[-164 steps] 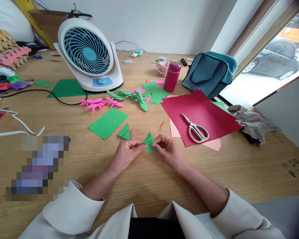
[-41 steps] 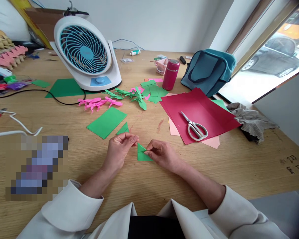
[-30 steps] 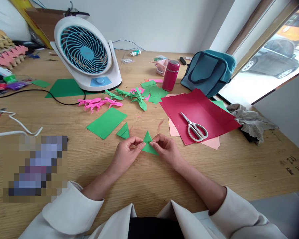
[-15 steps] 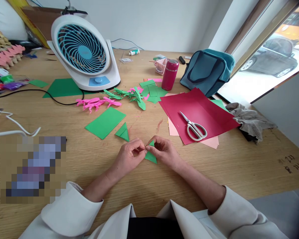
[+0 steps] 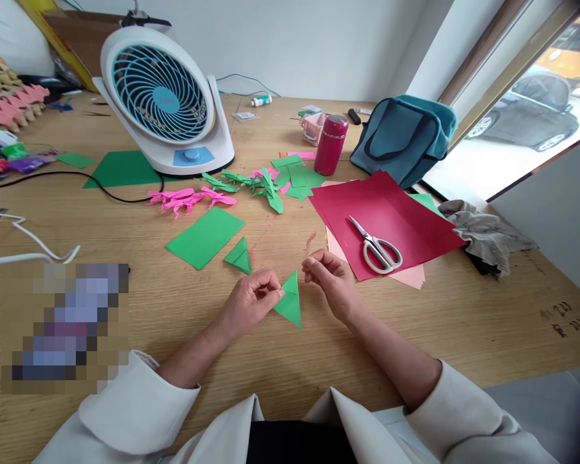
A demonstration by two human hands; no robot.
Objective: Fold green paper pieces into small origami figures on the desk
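Observation:
A folded green paper triangle (image 5: 290, 303) is pinched at its left edge between the thumb and forefinger of my left hand (image 5: 254, 296), just over the wooden table. To the right of the paper and apart from it is my right hand (image 5: 331, 283). Its thumb and fingers are drawn together, and I see nothing between them. Behind my left hand lies a smaller folded green triangle (image 5: 239, 256), beside a green paper rectangle (image 5: 205, 237).
Scissors (image 5: 377, 246) lie on dark red sheets (image 5: 415, 219) to the right. Behind are folded pink paper figures (image 5: 183, 200), green paper figures (image 5: 268, 190), a red flask (image 5: 331, 145), a blue bag (image 5: 401, 138) and a fan (image 5: 167, 100). A blurred-out object (image 5: 72, 328) lies left.
My right hand has let go of the green paper triangle and moved a little to the right. The paper stays in my left hand, and more of it now shows.

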